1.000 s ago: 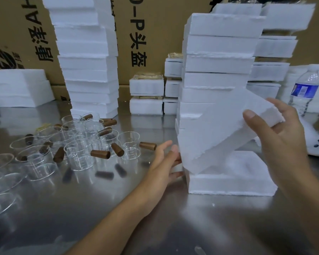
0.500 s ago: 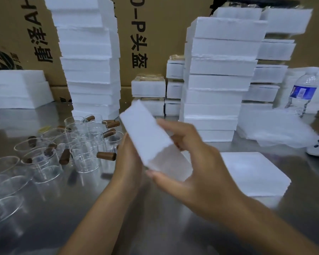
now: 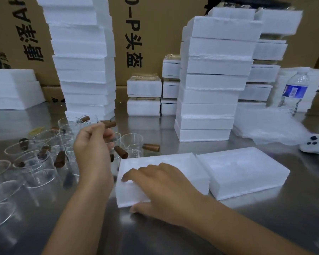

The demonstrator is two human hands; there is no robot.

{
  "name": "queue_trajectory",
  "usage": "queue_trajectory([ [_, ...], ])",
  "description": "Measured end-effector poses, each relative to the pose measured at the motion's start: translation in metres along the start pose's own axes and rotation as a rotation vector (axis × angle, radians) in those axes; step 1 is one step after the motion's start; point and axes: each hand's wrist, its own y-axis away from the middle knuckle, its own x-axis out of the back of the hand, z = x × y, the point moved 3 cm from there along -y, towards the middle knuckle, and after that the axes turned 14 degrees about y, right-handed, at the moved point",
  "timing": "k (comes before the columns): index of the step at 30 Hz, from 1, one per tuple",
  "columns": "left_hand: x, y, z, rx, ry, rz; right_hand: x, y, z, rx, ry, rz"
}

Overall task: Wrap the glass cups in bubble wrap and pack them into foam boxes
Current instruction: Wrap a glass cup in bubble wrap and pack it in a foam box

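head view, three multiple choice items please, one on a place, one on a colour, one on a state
1. Where does the water bottle stand? A) near left edge B) far right, by the bubble wrap C) lying flat up front
2. What colour are the glass cups' handles? A) brown B) white C) blue
3. What is the right hand doing? A) lifting a cup B) gripping the bottle C) holding a foam box that lies on the table
1 B, it stands at the right; 2 A, brown stubs jut from the cups; 3 C, fingers lie over the box's corner.
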Motion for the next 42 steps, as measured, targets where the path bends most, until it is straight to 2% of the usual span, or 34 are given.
queue_trajectory([
  [3,-0.006,0.006,-0.004,0.012,-0.006,-0.057,0.004,-0.004,0.002,-0.041,-0.115,-0.009],
  [6,-0.01,0.01,-0.008,0.05,0.015,-0.085,0.016,-0.015,0.027,-0.266,-0.318,0.123],
  [8,-0.012,0.013,-0.01,0.065,0.016,-0.09,0.016,-0.025,0.049,-0.454,-0.35,0.217],
  [9,-0.013,0.014,-0.011,0.071,0.014,-0.092,0.013,-0.031,0.059,-0.532,-0.327,0.203],
  [11,-0.013,0.016,-0.014,0.082,0.008,-0.095,0.0,-0.042,0.072,-0.612,-0.252,0.03],
  [14,-0.013,0.016,-0.016,0.091,0.003,-0.098,-0.02,-0.052,0.083,-0.626,-0.16,-0.254],
  [17,-0.012,0.016,-0.018,0.102,0.005,-0.099,-0.033,-0.057,0.09,-0.618,-0.234,-0.367],
  [19,-0.013,0.017,-0.018,0.11,0.007,-0.106,-0.035,-0.058,0.092,-0.608,-0.236,-0.373],
  [24,-0.015,0.02,-0.014,0.118,0.009,-0.115,-0.021,-0.05,0.1,-0.658,-0.229,-0.199],
  [30,-0.025,0.027,-0.012,0.139,0.031,-0.151,0.014,-0.002,0.112,-0.789,-0.499,0.281],
  [32,-0.031,0.032,-0.013,0.172,0.066,-0.208,0.025,0.019,0.113,-0.784,-0.635,0.361],
  [38,-0.065,0.06,-0.026,0.438,0.215,-0.487,0.051,0.059,0.121,-0.629,-0.854,0.277],
  [42,-0.088,0.083,-0.039,0.632,0.324,-0.51,0.054,0.073,0.135,-0.681,-0.821,0.284],
])
